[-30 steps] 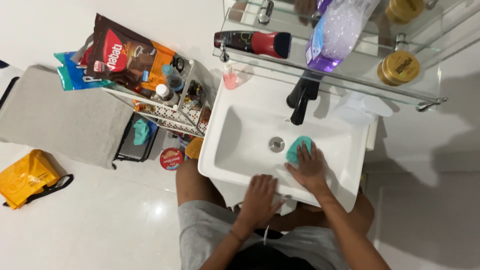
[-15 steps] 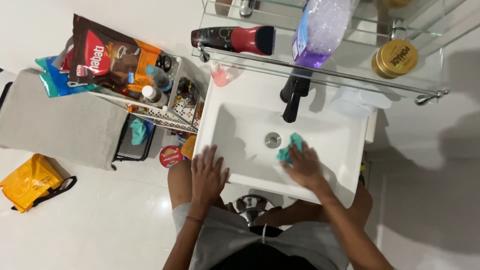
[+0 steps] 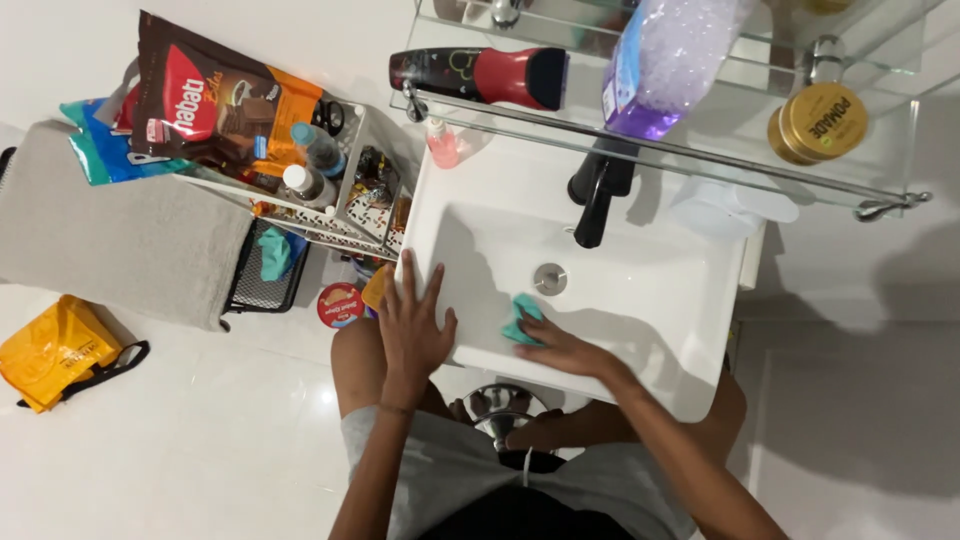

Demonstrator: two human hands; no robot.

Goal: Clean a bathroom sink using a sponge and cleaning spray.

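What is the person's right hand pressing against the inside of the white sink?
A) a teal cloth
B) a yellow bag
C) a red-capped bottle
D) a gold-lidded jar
A: the right hand lies flat on a teal cloth inside the white sink, near the drain, while the left hand rests on the sink's front left rim.

The person wears a light grey short-sleeved shirt with a thin white cord at the chest, and dark shorts. Both forearms are bare; left hand (image 3: 412, 330) and right hand (image 3: 560, 348) wear no gloves or rings.
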